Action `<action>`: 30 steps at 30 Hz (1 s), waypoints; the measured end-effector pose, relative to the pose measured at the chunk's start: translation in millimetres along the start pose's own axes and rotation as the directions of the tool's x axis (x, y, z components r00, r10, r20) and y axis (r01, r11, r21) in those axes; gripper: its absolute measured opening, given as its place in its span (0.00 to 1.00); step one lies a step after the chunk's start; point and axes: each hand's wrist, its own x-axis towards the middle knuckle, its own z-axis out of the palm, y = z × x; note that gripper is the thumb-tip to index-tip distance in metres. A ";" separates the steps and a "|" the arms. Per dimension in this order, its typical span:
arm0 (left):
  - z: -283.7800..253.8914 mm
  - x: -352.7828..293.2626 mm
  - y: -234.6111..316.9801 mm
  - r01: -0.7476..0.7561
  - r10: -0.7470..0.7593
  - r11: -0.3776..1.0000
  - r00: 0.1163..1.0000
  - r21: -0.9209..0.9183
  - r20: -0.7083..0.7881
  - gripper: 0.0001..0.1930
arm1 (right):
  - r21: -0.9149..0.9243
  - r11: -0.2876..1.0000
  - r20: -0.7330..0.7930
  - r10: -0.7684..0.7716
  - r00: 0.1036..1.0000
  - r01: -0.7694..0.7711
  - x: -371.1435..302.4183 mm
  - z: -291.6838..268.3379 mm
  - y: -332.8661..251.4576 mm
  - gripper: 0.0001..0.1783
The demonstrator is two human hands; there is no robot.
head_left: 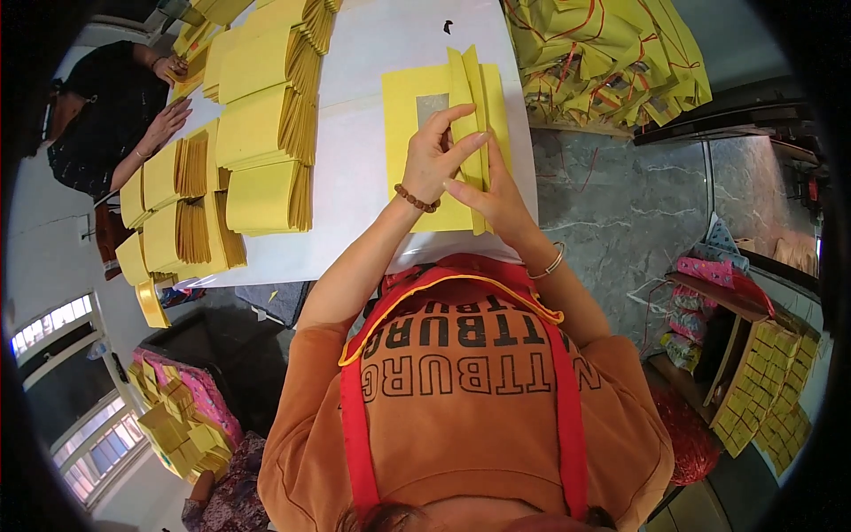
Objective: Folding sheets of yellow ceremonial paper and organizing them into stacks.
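Observation:
In front of me on the white table [355,177] lies a flat yellow paper sheet [401,106] with a silver-grey rectangular patch [432,108]. Over its right part stands a narrow folded yellow paper [470,84], its layers partly raised. My left hand [434,155], with a brown bead bracelet at the wrist, pinches the fold's left side between thumb and fingers. Closed on the fold's right side is my right hand [496,195], its thumb near the left hand's thumb. Some of the right fingers are hidden behind the paper.
Stacks of folded yellow paper [266,124] fill the table's left side, where another person's hand [167,124] rests. Yellow bundles with red ties [612,62] are heaped at the far right. A small dark scrap [448,27] lies at the table's far end.

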 end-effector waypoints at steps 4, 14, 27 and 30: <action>0.1 -0.4 3.5 -0.010 0.010 1.000 1.000 0.020 0.005 0.20 | 0.065 0.998 0.014 0.010 1.000 -0.011 -0.3 0.0 -3.9 0.52; 0.6 1.3 -3.1 -0.053 0.053 0.998 0.998 -0.013 0.014 0.22 | 0.064 0.996 0.003 0.058 0.998 -0.059 -0.4 0.8 -2.2 0.52; 0.5 1.3 1.6 -0.182 0.184 0.980 0.983 0.086 -0.015 0.15 | 0.075 0.997 0.030 0.032 0.999 -0.034 -0.1 0.0 -5.5 0.53; 3.7 2.3 -0.6 -0.109 0.120 0.982 0.991 0.157 -0.059 0.17 | -0.043 0.998 0.022 -0.033 0.999 0.034 0.7 1.1 -7.2 0.54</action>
